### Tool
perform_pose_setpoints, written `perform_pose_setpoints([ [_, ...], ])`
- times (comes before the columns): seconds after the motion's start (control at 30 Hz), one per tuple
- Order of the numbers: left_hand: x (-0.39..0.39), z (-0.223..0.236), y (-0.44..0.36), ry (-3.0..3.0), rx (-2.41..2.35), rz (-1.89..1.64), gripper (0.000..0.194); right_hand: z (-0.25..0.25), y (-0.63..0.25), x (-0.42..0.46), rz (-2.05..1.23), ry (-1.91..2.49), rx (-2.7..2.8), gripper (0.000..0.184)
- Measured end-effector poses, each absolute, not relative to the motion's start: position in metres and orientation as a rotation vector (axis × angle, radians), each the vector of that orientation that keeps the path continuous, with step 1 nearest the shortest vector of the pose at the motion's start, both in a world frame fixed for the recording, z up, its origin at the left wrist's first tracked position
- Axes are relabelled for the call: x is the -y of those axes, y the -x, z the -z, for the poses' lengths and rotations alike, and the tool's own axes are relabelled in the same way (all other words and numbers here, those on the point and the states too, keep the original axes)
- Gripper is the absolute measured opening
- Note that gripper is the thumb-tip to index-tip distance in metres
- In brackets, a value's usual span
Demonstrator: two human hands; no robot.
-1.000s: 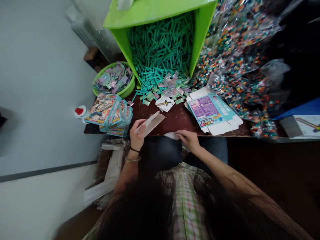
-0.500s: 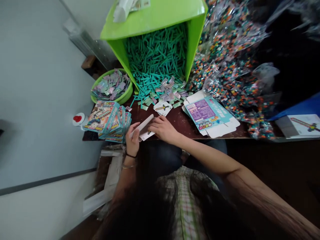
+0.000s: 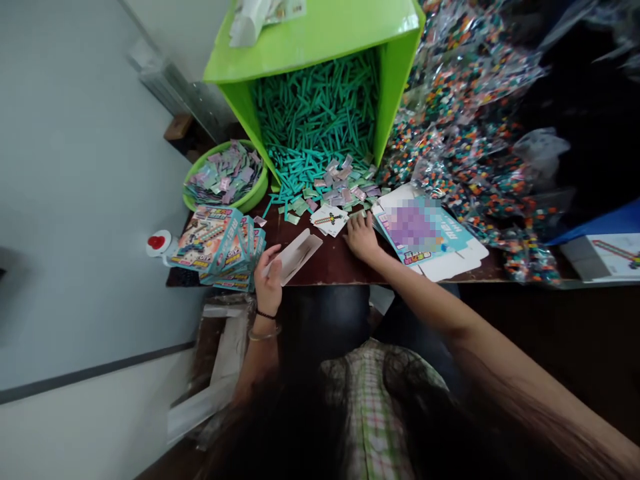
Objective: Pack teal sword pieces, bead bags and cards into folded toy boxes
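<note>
My left hand (image 3: 269, 281) grips an opened white carton (image 3: 296, 254) over the front edge of the dark wooden table (image 3: 340, 263). My right hand (image 3: 361, 237) reaches forward and rests on the tabletop, fingers bent down beside a small stack of printed cards (image 3: 329, 219) and the loose pastel packets (image 3: 340, 187). What its fingertips touch is hidden. Flat teal-and-purple box blanks (image 3: 425, 233) lie just right of that hand.
A tipped green bin (image 3: 320, 80) spills teal sticks. A green bowl (image 3: 225, 177) holds pastel packets. Finished printed boxes (image 3: 220, 240) are stacked at the left. Clear bags of coloured beads (image 3: 475, 133) fill the right side. A red-topped item (image 3: 157, 241) sits at the table's left end.
My right hand left the carton and moved forward to the table beside the cards and packets. My left hand still holds the carton, which is now open at its end.
</note>
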State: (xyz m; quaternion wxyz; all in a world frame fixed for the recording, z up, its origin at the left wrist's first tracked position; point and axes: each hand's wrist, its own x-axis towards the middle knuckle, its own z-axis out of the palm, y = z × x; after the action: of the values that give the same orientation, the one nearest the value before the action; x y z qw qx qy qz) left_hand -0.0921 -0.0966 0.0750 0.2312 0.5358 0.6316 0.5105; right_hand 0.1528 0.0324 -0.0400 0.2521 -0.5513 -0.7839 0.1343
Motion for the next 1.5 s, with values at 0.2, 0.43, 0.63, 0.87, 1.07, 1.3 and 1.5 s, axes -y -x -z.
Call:
perform_pose_setpoints([
  [0.2, 0.104, -0.075, 0.083, -1.456, -1.656, -1.399, 0.07, 0.074, -0.169, 0.096, -0.329, 1.289, 2.337, 0.062],
  [0.43, 0.111, -0.072, 0.071, -1.502, -1.617, -1.309, 0.068, 0.044, -0.21, 0.117, -0.496, 1.043, 2.023, 0.035],
  [0.63, 0.108, -0.076, 0.065, -1.573, -1.666, -1.306, 0.067, -0.03, -0.127, 0.086, -0.364, 0.559, 2.034, 0.031],
  [0.87, 0.116, -0.078, 0.059, -1.555, -1.662, -1.358, 0.068, -0.043, -0.138, 0.083, -0.365, 0.6, 1.747, 0.024],
  [1.07, 0.117, -0.062, 0.064, -1.477, -1.593, -1.374, 0.066, 0.011, -0.192, 0.057, -0.497, 1.063, 1.766, 0.021],
  [1.3, 0.119, -0.061, 0.067, -1.468, -1.551, -1.353, 0.069, 0.046, -0.189, 0.031, -0.419, 1.195, 1.841, 0.025],
  [1.5, 0.122, -0.062, 0.072, -1.453, -1.534, -1.366, 0.07, 0.024, -0.185, 0.042, -0.387, 1.184, 1.78, 0.026],
])
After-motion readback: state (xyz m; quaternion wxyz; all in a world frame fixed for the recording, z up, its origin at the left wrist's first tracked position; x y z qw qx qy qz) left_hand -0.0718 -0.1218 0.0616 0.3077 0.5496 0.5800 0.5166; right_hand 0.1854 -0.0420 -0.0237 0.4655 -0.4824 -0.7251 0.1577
